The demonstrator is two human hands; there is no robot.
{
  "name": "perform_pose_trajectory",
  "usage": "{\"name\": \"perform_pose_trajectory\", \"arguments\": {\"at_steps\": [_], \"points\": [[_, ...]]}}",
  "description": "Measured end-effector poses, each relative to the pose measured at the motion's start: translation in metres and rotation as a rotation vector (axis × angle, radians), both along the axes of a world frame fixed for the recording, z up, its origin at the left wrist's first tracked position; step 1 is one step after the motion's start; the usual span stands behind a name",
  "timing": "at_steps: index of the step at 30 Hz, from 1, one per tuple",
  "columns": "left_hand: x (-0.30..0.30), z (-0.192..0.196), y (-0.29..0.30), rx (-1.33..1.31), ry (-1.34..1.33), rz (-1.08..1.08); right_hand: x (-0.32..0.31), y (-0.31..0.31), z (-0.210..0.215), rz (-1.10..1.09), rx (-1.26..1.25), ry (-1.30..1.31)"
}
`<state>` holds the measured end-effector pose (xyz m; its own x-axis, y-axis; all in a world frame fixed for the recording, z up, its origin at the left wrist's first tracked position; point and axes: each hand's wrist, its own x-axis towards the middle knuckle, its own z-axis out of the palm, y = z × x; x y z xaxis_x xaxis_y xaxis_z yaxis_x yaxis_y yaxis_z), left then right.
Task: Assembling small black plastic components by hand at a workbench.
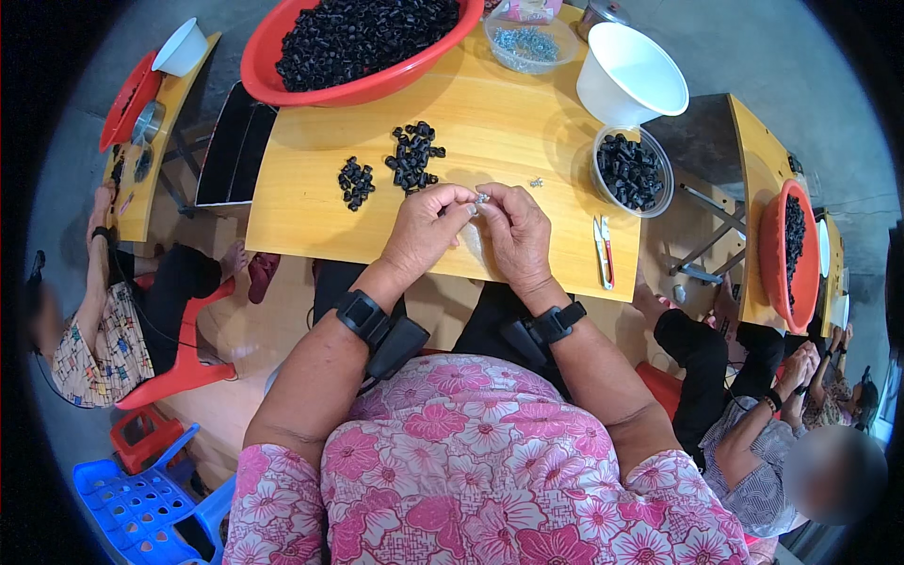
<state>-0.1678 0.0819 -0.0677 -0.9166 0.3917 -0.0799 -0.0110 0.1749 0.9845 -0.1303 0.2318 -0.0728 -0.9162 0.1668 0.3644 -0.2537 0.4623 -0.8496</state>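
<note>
Above a smooth yellow wooden table (311, 212), the left hand (424, 226) and right hand (513, 231) meet, fingertips pinched shut on a tiny shiny metal piece (481, 199) held between them; its direction is too small to tell. Small black ribbed plastic parts (412, 155) lie heaped just beyond

Yellow wooden table (311, 212), grain visible. Both hands meet over its near edge. Two loose heaps of small black parts (411, 155) just beyond the left hand. Red basin (273, 80) of the same parts farther off. Beyond the right hand: white bowl (629, 80), clear tub of black parts (632, 171), clear tub of metal bits (529, 42). Red-handled snips (604, 250) just right of the right hand.
</note>
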Motion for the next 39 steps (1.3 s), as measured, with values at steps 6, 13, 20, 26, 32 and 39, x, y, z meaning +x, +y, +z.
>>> {"name": "perform_pose_trajectory", "arguments": {"at_steps": [6,13,20,26,32,39], "points": [[-0.0001,0.0023,0.0001,0.046,-0.072,0.021,0.0006,-0.0005,0.0021,0.008,-0.003,-0.012],[-0.0006,0.0057,0.0004,0.041,-0.099,0.021,0.0023,-0.0006,0.0012,0.007,-0.065,-0.062],[-0.0020,0.0066,-0.0003,0.021,-0.129,0.048,0.0026,0.0013,0.0006,0.046,-0.154,-0.096],[-0.0014,0.0093,0.0000,0.020,-0.129,0.061,0.0017,0.0003,0.0018,0.031,-0.121,-0.060],[-0.0019,0.0068,-0.0011,0.026,-0.131,0.064,0.0019,-0.0002,0.0041,0.044,-0.086,-0.024],[-0.0028,0.0040,-0.0012,0.038,-0.134,0.072,0.0017,-0.0002,0.0035,0.032,-0.117,-0.046]]}}
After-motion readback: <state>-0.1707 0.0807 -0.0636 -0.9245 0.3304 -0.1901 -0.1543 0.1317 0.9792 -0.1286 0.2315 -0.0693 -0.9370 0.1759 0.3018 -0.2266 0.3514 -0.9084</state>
